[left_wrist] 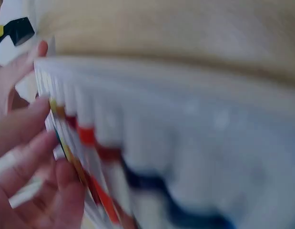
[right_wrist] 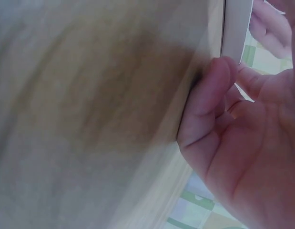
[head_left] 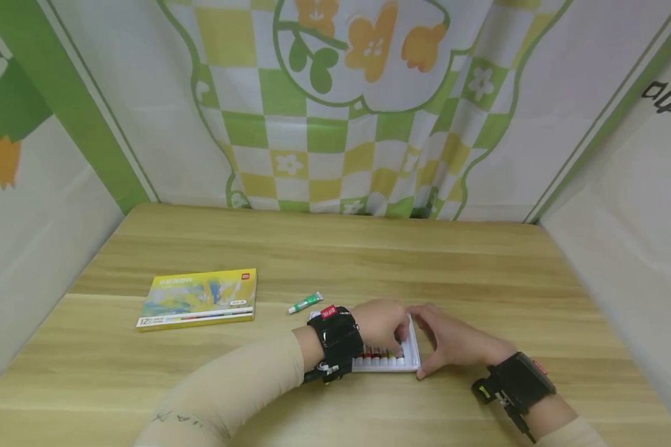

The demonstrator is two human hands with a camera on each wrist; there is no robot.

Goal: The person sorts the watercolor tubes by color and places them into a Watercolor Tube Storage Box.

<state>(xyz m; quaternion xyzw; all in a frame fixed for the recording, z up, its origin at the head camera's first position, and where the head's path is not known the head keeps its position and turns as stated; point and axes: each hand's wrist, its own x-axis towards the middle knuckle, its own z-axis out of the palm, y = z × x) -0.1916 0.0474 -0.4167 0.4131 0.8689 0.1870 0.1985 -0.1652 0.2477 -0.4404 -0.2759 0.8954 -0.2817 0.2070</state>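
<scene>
A white plastic tray (head_left: 416, 359) of paint tubes lies on the table, its left part covered by my left forearm and wrist strap. My left hand (head_left: 381, 324) reaches over it from the left, fingers bent down at the right end of the row. They appear to pinch a paint tube (head_left: 398, 340) with a dark green band, mostly covered by the fingers. Tubes banded yellow, red (left_wrist: 86, 135) and blue show in the left wrist view. At the tray's right end my right hand (head_left: 453, 338) holds the edge, thumb (right_wrist: 216, 86) at the near corner and fingers at the far one.
One green paint tube (head_left: 305, 303) lies loose behind the tray's left end. Farther left is a flat yellow paint box (head_left: 201, 299). A checked curtain (head_left: 341, 136) hangs at the back edge of the wooden table (head_left: 481, 267), and pale cloth walls stand on both sides.
</scene>
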